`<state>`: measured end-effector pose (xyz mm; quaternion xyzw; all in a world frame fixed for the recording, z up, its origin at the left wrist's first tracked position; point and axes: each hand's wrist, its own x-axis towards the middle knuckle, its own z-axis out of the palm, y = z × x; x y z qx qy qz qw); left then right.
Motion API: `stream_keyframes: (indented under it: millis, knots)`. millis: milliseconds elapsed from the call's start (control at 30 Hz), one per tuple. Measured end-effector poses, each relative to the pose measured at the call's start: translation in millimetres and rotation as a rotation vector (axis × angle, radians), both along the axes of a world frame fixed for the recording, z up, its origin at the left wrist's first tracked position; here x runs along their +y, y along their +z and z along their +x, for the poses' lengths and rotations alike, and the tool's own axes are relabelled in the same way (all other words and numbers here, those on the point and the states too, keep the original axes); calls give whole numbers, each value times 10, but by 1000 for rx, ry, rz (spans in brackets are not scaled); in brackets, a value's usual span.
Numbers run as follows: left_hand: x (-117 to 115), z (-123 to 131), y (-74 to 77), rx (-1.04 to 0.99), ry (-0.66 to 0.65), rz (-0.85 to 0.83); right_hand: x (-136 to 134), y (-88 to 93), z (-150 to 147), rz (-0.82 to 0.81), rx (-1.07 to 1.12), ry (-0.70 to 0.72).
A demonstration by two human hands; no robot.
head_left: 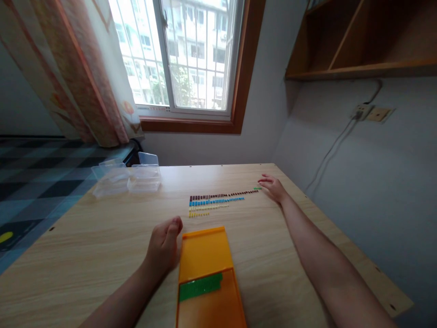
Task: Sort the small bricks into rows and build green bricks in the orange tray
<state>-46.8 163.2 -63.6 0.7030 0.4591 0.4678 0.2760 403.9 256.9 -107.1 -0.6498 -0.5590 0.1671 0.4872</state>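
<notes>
My left hand (165, 241) rests closed on the table, just left of an orange tray (206, 253); whatever its curled fingers hold, if anything, is hidden. Green pieces (200, 286) lie packed together in the tray's nearer section. At the right, my right hand (271, 186) is over the table with its fingers apart, beside a few small green pieces (257, 188). Rows of small pieces run across the table's middle: dark brown (215, 196), blue (216, 201), pale yellow (208, 207) and yellow (199, 214).
Clear plastic boxes (145, 177) with raised lids stand at the table's (85, 246) back left. Behind the table are a window and a curtain (82, 68). A cable (329, 152) hangs from a wall socket at the right, below a wooden shelf (362, 69).
</notes>
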Motion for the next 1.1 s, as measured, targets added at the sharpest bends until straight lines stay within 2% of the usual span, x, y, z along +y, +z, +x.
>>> stream_keyframes:
  millis: [167, 300, 500, 800, 1100]
  knots:
    - [-8, -2, 30, 13, 7, -7, 26, -6, -35, -3, -19, 46]
    - [-11, -3, 45, 5, 14, -4, 57, -3, -19, -32, -28, 3]
    - [13, -22, 8, -15, 14, -5, 24, 12, 9, -72, -48, -7]
    - [15, -3, 22, 0, 16, -24, 37, 53, -120, -107, -146, 10]
    - [29, -26, -37, -25, -5, -27, 71, 101, -208, -187, -275, 5]
